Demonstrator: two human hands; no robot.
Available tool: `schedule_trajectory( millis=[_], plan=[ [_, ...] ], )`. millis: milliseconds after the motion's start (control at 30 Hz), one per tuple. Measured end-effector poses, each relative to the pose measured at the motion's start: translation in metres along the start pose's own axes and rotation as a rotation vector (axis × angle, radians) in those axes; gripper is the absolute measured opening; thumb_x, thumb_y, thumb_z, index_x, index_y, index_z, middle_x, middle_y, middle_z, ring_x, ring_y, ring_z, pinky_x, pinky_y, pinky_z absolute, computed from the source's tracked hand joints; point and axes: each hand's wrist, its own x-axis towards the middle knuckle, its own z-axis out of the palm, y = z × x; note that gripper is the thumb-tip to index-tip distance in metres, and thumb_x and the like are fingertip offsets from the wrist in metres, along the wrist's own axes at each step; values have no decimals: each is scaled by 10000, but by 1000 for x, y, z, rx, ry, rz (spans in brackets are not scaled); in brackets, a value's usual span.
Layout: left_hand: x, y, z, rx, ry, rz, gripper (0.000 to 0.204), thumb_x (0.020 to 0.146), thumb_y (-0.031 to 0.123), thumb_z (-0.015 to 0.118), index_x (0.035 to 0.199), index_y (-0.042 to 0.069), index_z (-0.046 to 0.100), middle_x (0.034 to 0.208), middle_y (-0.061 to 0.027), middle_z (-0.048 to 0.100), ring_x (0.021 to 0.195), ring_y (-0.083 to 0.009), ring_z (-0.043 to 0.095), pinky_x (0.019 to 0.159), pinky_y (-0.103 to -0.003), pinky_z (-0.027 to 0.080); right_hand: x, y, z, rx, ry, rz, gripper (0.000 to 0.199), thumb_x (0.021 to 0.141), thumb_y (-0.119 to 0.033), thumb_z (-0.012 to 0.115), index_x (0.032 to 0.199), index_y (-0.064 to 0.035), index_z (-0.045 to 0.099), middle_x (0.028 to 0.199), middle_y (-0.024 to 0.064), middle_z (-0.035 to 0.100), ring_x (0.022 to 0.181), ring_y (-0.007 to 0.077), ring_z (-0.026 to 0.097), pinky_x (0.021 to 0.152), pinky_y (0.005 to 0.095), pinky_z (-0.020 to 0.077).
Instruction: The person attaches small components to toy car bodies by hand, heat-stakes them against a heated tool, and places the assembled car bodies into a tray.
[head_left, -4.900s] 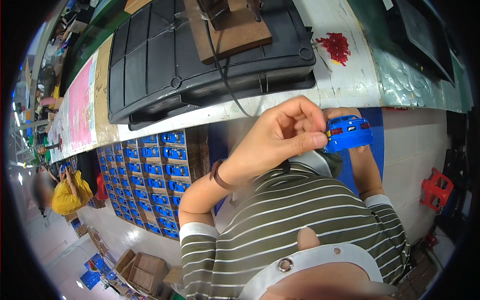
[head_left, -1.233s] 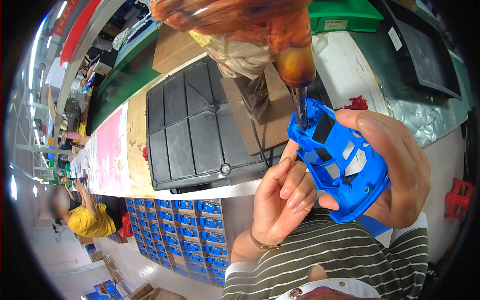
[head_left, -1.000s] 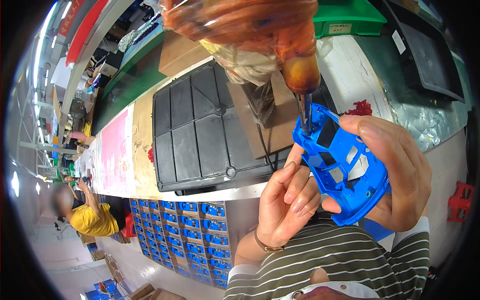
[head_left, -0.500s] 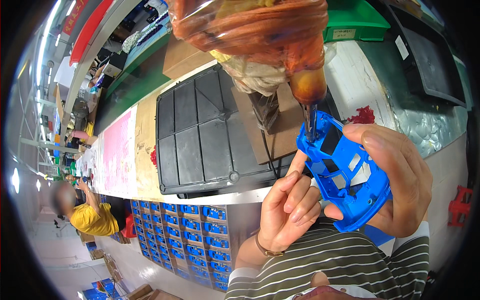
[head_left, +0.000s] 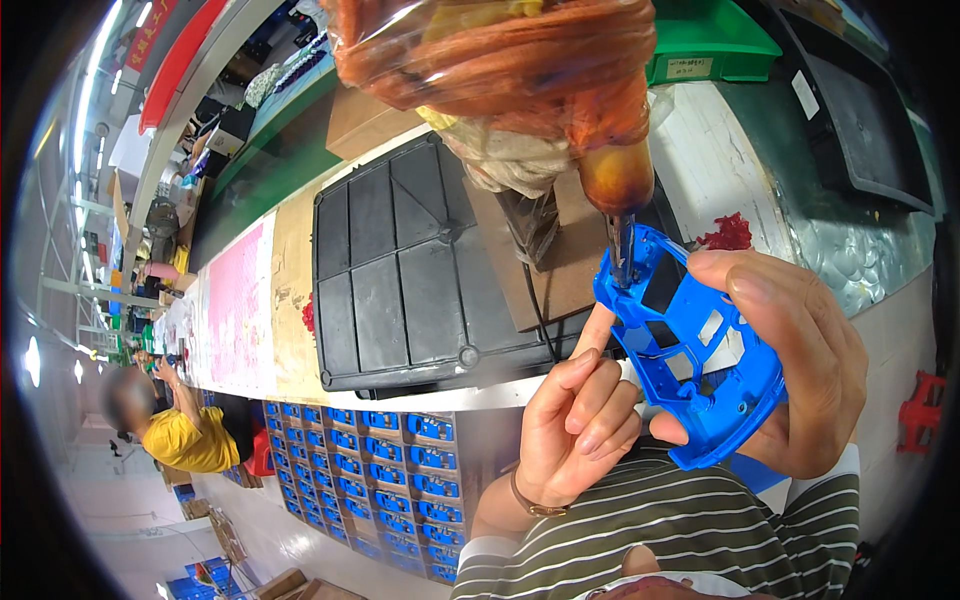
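In my right hand (head_left: 805, 365) is a blue plastic toy car body shell (head_left: 690, 335), tilted, with its hollow inside showing. The thumb lies over its upper edge and the other fingers are behind and below it. My left hand (head_left: 583, 425) has its index finger stretched to the shell's left end, while the thumb and other fingers curl together with nothing visible in them. Above hangs a machine head (head_left: 500, 60) wrapped in orange cloth and clear plastic. Its amber nose (head_left: 616, 180) carries a thin metal tip (head_left: 621, 250) that reaches into the shell's far left corner, where contact is hard to tell.
A black ribbed plastic lid or panel (head_left: 390, 270) covers the bench on the left, beside a brown board (head_left: 530, 300). A green bin (head_left: 715, 45) and a dark screen (head_left: 860, 110) stand at the far right. Below left, a rack (head_left: 370, 475) holds several blue shells. A person in yellow (head_left: 190, 437) sits farther left.
The shell's near end has shifted slightly down and right with my right hand. My left hand stays almost in place, and the metal tip remains in the same corner.
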Motion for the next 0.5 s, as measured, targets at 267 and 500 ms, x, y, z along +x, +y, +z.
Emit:
schedule_trajectory(
  millis=[267,500],
  plan=[
    [2,-2,8,-18,73,21,395,892,196,398,1267,93,330,825,-49,487,562,-65,463,563,-214,425,1,-2,-5,21,-24,39,693,660,-402,729,1079,86,471,860,267,600,770,328,625,659,389,523],
    [1,-6,17,-51,142,47,474,933,134,272,1391,188,163,497,9,337,422,-95,359,404,-201,339,0,-2,0,14,20,17,694,660,-390,731,1085,90,464,849,271,598,763,334,623,648,387,523]
  ],
)
